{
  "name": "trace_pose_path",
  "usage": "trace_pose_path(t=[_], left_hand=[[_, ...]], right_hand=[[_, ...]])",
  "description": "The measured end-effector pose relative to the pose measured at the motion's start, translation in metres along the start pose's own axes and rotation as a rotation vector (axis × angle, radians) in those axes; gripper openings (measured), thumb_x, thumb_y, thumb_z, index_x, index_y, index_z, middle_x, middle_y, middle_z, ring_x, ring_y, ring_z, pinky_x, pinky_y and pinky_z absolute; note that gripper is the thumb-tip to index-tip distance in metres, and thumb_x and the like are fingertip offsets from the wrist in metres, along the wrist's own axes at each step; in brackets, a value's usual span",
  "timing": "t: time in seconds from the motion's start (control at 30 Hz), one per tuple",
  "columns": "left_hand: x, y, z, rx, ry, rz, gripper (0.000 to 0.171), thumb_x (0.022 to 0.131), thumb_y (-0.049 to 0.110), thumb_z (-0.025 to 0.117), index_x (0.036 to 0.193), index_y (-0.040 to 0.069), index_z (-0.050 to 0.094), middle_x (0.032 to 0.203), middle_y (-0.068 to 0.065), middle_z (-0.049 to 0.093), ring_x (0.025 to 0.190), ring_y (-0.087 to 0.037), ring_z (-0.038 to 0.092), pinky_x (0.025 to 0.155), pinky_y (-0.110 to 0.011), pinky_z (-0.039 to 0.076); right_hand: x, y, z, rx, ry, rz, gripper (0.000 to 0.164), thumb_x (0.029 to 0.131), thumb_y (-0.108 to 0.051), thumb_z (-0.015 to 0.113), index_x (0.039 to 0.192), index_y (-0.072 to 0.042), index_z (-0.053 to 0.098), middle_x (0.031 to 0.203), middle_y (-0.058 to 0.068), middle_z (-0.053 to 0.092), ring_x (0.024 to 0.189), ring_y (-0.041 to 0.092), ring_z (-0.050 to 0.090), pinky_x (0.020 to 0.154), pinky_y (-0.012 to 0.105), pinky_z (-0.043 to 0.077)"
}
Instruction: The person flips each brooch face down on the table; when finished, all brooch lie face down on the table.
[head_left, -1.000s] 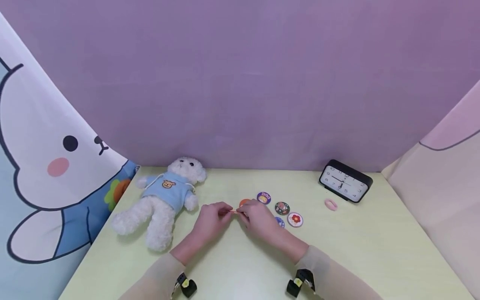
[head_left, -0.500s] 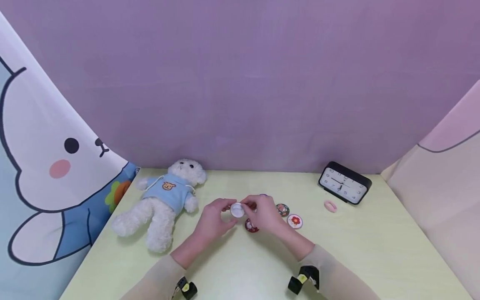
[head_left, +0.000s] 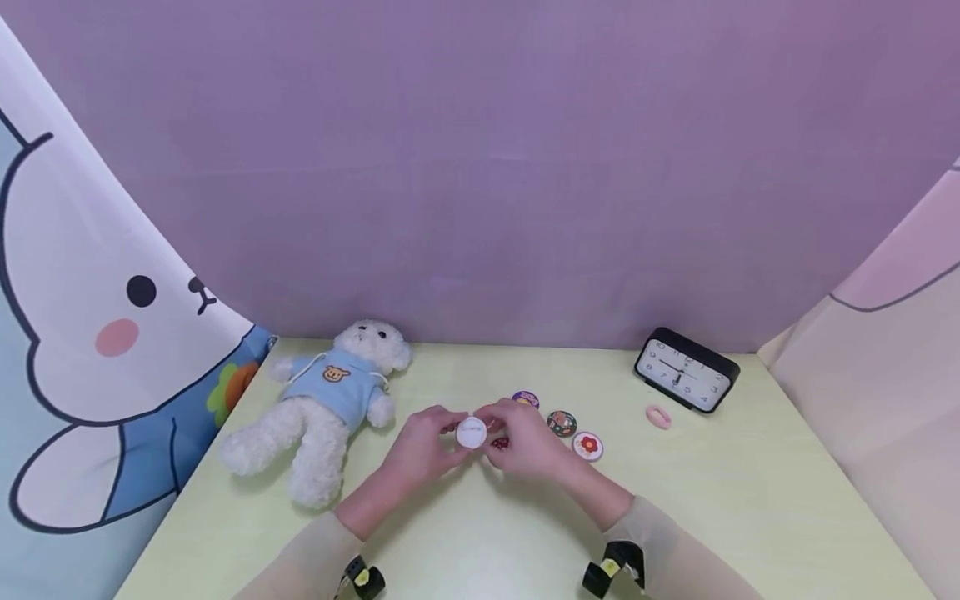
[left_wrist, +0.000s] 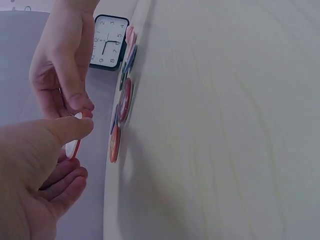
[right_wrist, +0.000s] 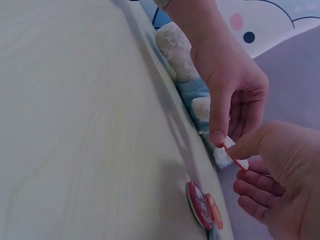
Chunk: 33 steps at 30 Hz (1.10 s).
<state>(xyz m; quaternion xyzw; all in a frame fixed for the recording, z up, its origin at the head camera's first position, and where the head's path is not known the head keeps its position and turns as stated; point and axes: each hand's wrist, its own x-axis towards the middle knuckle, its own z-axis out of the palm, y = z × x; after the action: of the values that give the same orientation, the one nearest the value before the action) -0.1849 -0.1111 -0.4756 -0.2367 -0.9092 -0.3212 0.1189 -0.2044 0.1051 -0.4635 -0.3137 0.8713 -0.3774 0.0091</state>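
Note:
A small round badge (head_left: 471, 432) is held up between both hands, its white back toward the head view and a red edge showing in the wrist views. My left hand (head_left: 424, 446) pinches it from the left, and my right hand (head_left: 528, 440) pinches its opposite side. Close by on the table lie a dark red badge (left_wrist: 126, 100), partly covered by the right hand in the head view, and an orange badge (left_wrist: 115, 144). Farther right are a purple badge (head_left: 527, 399), a dark green badge (head_left: 562, 423) and a white badge with a red flower (head_left: 587, 446).
A white plush toy in a blue top (head_left: 337, 392) lies to the left. At the back right stands a black desk clock (head_left: 686, 371), with a pink ring (head_left: 658, 417) in front of it. A purple backdrop (head_left: 480, 167) rises behind the table (head_left: 750, 517).
The badge has turned from edge-on to showing its white back, and has dropped slightly since half a second ago. My right hand has shifted, uncovering the purple badge and hiding more of the dark red one.

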Motion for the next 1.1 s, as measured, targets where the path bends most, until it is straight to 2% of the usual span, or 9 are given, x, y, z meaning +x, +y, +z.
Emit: trace_pose_path(t=[0.2, 0.47, 0.73, 1.1], left_hand=[[-0.001, -0.004, -0.001, 0.026, -0.064, -0.025, 0.038, 0.081, 0.015, 0.093, 0.116, 0.008, 0.080, 0.097, -0.006, 0.077, 0.090, -0.021, 0.076, 0.079, -0.031, 0.064], [-0.001, -0.007, -0.002, 0.052, -0.081, -0.034, 0.040, 0.081, 0.016, 0.094, 0.116, 0.006, 0.080, 0.097, -0.006, 0.078, 0.088, -0.020, 0.075, 0.077, -0.030, 0.062], [-0.003, -0.014, 0.000, 0.060, -0.104, -0.062, 0.037, 0.079, 0.016, 0.095, 0.112, 0.008, 0.080, 0.100, -0.005, 0.080, 0.088, -0.019, 0.073, 0.077, -0.030, 0.060], [-0.004, -0.019, 0.005, 0.078, -0.129, -0.067, 0.034, 0.079, 0.017, 0.095, 0.109, 0.007, 0.080, 0.097, -0.002, 0.078, 0.086, -0.014, 0.069, 0.076, -0.028, 0.058]], right_hand=[[0.000, 0.003, 0.006, -0.068, -0.018, -0.044, 0.034, 0.090, -0.006, 0.082, 0.122, -0.007, 0.073, 0.114, 0.007, 0.075, 0.104, 0.025, 0.075, 0.087, 0.031, 0.065], [0.002, 0.002, 0.012, -0.117, -0.008, -0.032, 0.037, 0.090, -0.009, 0.083, 0.125, -0.006, 0.073, 0.116, 0.008, 0.075, 0.104, 0.026, 0.074, 0.089, 0.035, 0.065], [0.005, 0.001, 0.021, -0.213, -0.013, -0.052, 0.039, 0.089, -0.013, 0.084, 0.126, -0.004, 0.075, 0.112, 0.004, 0.074, 0.099, 0.020, 0.071, 0.086, 0.025, 0.060], [0.005, 0.001, 0.028, -0.318, -0.020, -0.049, 0.037, 0.091, -0.017, 0.083, 0.125, -0.004, 0.076, 0.112, 0.006, 0.073, 0.101, 0.018, 0.067, 0.091, 0.032, 0.062]])
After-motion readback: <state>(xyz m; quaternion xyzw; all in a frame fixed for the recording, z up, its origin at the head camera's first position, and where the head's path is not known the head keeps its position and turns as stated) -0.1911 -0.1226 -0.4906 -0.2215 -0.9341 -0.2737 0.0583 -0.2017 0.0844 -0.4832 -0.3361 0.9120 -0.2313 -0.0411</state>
